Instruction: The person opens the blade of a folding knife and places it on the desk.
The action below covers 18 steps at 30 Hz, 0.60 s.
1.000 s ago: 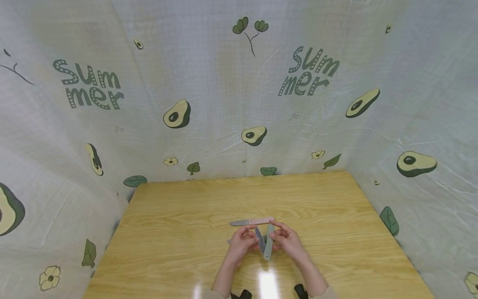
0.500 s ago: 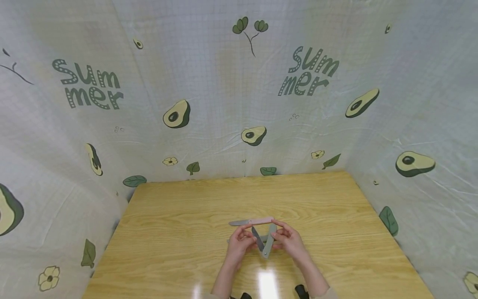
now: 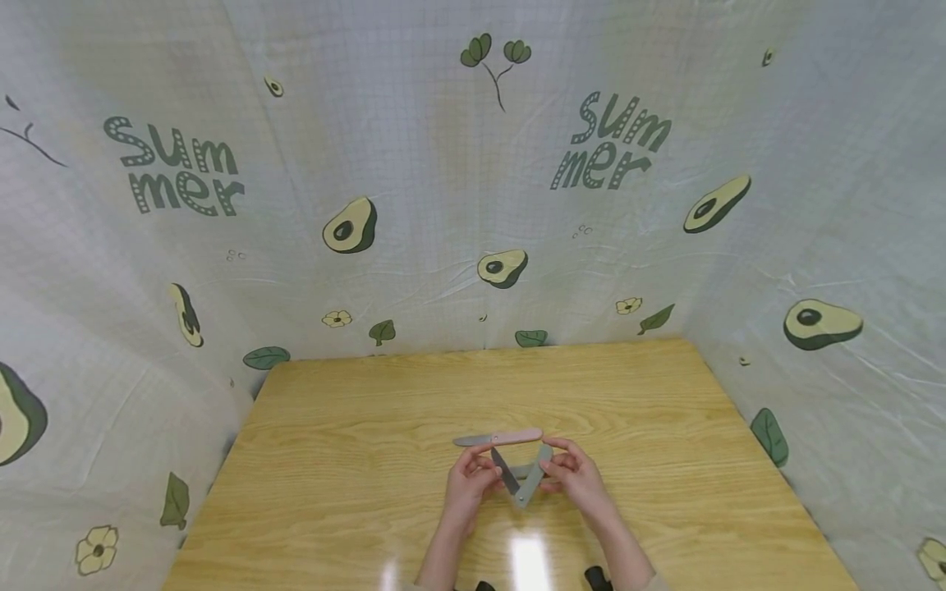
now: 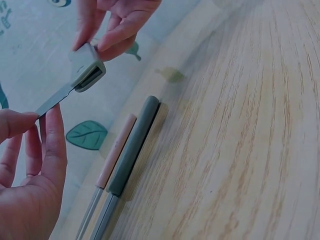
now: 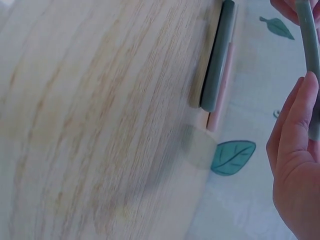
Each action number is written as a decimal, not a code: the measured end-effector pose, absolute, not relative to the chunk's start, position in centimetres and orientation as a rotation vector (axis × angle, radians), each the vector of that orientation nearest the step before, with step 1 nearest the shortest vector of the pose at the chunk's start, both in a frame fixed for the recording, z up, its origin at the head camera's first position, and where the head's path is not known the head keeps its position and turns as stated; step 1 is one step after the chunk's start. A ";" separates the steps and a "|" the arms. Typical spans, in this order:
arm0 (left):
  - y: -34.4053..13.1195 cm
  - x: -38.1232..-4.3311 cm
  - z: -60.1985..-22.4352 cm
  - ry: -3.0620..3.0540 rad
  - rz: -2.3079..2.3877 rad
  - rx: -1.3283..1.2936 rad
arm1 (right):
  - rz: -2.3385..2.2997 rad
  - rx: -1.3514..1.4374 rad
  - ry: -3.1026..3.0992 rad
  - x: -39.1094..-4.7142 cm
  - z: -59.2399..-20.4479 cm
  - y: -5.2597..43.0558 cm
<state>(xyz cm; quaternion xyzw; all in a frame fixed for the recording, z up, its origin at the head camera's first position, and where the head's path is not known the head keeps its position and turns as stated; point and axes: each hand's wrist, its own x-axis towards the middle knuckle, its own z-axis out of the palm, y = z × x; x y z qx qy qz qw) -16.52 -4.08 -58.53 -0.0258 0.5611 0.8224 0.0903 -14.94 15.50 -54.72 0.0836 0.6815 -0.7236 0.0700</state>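
Note:
Both hands hold a green-handled folding knife in a V, its pivot toward the person. My left hand pinches the grey blade between thumb and fingers. The green handle is held by my right hand, fingers along it and thumb on its near face. Behind the hands, a pink-handled folding knife lies unfolded on the table, blade to the left. A second green-handled knife lies unfolded beside it, partly hidden behind the hands in the head view.
The wooden table extends around the hands. A curtain printed with avocados and leaves stands behind the table and along both sides. Dark strap ends show near the wrists at the bottom of the head view.
The blade and handle of the held knife have spread from a narrow V to a wider one. My left hand has shifted slightly left, my right hand slightly right.

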 end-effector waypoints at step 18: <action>-4.3 -16.1 -58.4 1.664 2.539 -0.086 | -2.276 0.317 1.997 -14.7 -55.1 15.4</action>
